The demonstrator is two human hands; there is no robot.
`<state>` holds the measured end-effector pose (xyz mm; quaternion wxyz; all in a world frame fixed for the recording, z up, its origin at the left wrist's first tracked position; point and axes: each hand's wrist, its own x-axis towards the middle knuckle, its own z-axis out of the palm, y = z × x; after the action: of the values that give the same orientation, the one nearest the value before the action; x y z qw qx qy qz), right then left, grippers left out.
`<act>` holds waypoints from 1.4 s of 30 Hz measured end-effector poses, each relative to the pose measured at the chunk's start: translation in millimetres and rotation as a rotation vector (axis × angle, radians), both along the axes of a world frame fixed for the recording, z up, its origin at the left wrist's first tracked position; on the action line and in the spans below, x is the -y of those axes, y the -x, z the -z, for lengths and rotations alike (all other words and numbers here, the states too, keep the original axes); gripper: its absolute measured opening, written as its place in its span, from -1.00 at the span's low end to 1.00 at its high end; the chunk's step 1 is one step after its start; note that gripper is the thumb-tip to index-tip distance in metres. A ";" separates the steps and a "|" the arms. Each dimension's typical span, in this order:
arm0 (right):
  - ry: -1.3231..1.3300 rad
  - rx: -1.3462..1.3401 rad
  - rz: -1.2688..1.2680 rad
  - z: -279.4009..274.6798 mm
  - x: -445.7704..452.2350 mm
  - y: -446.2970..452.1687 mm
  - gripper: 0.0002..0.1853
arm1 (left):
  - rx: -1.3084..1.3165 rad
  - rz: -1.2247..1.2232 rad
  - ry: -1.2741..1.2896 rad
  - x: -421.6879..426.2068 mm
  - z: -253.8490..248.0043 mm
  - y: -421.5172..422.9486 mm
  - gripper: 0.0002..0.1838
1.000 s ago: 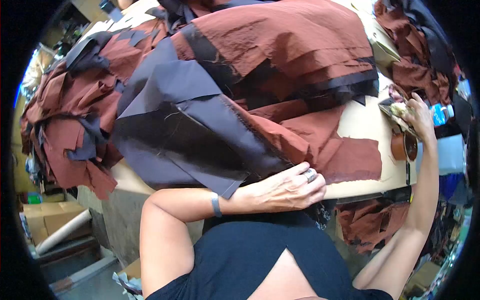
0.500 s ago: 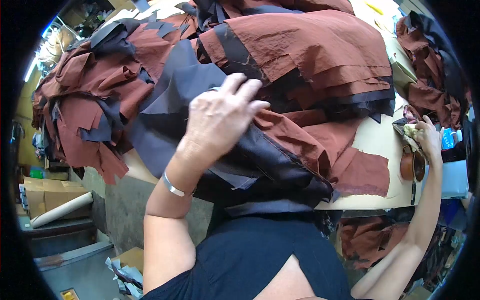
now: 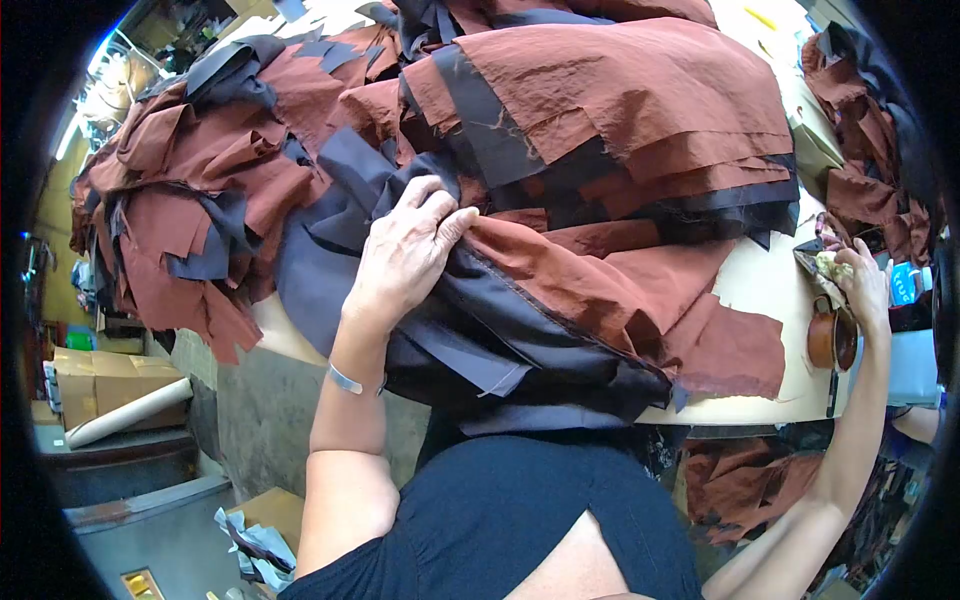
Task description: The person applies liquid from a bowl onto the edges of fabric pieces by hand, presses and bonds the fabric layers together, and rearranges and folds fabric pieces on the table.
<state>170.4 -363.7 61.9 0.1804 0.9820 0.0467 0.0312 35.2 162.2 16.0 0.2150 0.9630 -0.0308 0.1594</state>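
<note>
One hand, the left [image 3: 415, 245], gripped dark cloth [image 3: 470, 325] at mid-frame, its long edge slanting from near those fingers toward lower right. Farther off at frame right, the right hand [image 3: 862, 285] curled, its hold unclear to me.

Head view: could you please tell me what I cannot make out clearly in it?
- Head view: how the left hand grips the dark cloth; its back and the folds hide this.
- Head view: the pale thing's full shape; the right hand partly covers it.
- Head view: most wording on the blue label; too small.
</note>
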 end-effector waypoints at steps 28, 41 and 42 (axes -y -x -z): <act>-0.064 -0.120 0.168 -15.7 -19.4 9.4 -0.63 | 0.673 -0.166 0.891 -139.1 -4.3 -36.7 -0.70; -0.061 -0.057 0.154 -12.1 -10.4 4.2 -0.60 | 0.572 -0.102 0.394 -227.9 -28.5 -54.2 -0.63; -0.082 -0.093 0.192 -12.4 -6.0 0.3 -0.56 | 0.615 -0.113 0.209 -236.2 -43.0 -54.4 -0.64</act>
<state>170.1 -357.7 74.4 0.1399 0.9889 -0.0404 -0.0298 89.6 398.4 59.0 0.2840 0.8429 -0.0244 0.4565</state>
